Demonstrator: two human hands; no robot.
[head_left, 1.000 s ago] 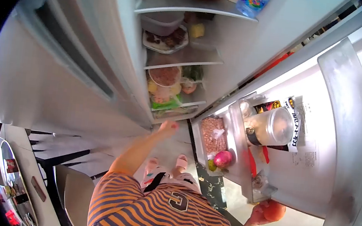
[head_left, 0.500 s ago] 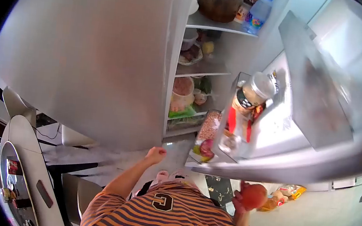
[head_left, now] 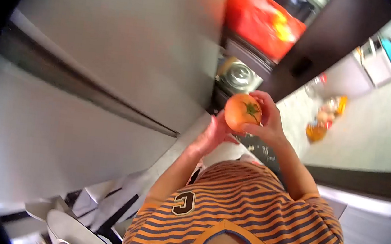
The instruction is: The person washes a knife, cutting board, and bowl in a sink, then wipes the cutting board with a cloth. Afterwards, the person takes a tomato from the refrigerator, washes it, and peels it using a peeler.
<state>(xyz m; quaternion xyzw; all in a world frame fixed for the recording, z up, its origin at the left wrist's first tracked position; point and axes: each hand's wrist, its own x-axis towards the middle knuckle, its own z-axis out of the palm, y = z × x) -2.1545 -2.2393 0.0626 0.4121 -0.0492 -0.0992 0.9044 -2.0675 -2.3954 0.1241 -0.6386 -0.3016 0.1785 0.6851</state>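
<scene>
In front of my chest a ripe orange-red tomato (head_left: 241,111) with a green calyx is held between my two hands. My right hand (head_left: 271,122) grips it from the right, thumb across the near side and fingers over the far side. From the lower left my left hand (head_left: 211,135) cups it, fingers reaching beside and under the fruit; part of them is hidden behind it.
A grey refrigerator front (head_left: 133,34) fills the left. Beyond my hands are a shiny round metal object (head_left: 238,75) and a red bag (head_left: 263,22) by a dark upright panel (head_left: 330,38). Bagged food and bottles (head_left: 325,117) stand on a pale counter (head_left: 360,139) at right.
My view has turned right, and the open refrigerator shelves have left it. The tomato has moved from my right side to before my chest, and my left hand has come to it.
</scene>
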